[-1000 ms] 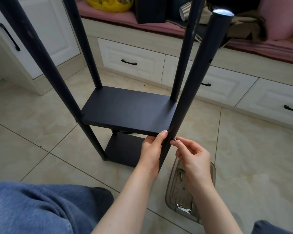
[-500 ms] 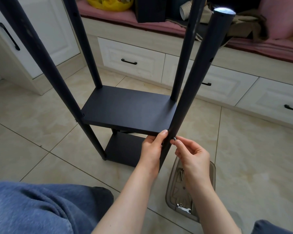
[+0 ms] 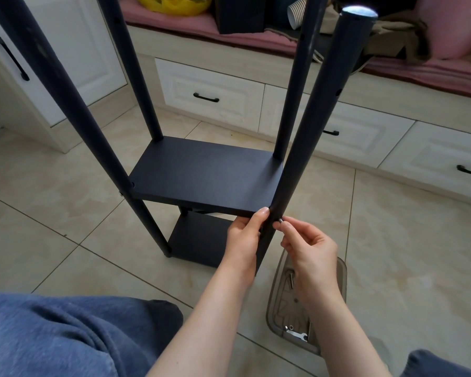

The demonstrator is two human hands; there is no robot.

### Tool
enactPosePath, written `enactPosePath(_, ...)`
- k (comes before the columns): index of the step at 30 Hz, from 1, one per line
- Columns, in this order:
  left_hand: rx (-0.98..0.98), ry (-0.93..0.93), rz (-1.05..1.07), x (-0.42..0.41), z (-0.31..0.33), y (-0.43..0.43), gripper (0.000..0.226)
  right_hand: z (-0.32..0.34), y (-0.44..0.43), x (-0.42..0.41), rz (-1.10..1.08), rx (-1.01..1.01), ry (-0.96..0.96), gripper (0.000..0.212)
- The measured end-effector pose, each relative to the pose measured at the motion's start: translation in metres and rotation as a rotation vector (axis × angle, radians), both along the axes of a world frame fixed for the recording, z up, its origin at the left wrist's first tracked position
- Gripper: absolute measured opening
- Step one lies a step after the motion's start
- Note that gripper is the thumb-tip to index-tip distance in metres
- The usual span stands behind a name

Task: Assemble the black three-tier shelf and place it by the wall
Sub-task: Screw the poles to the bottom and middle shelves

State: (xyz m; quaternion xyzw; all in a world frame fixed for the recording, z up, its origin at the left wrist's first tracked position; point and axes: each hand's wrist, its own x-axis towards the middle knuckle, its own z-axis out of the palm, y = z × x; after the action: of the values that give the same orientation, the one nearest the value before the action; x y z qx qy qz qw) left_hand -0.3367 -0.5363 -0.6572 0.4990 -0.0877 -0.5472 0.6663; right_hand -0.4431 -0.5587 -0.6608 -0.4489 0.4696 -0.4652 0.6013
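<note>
The black shelf frame stands on the tiled floor, with a middle board (image 3: 207, 172) and a lower board (image 3: 199, 238) set between four black poles. My left hand (image 3: 242, 238) holds the near right corner of the middle board, thumb against the near right pole (image 3: 310, 126). My right hand (image 3: 307, 248) pinches a small silver screw (image 3: 280, 220) against that pole at board height. Another screw head (image 3: 121, 194) shows on the near left pole.
A clear plastic tray (image 3: 340, 276) with screws and a small wrench (image 3: 297, 334) lies on the floor under my right wrist. White drawers (image 3: 210, 96) under a cushioned bench run behind the shelf. My blue-trousered knee (image 3: 65, 336) fills the lower left.
Almost nothing: both hands stay at the near right corner, and my right fingers shift slightly on the screw.
</note>
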Motion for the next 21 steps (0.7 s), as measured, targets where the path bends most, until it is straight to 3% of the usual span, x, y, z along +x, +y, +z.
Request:
enactPosePath(14, 0.022, -0.03, -0.021, 0.001, -0.002, 0.002, 0.018, 0.004, -0.008, -0.005, 0.011, -0.121, 0.164, 0.002)
enactPosePath(21, 0.013, -0.024, -0.01, 0.0, -0.001, 0.001, 0.024, 0.001, -0.012, -0.008, 0.069, -0.079, 0.117, 0.005)
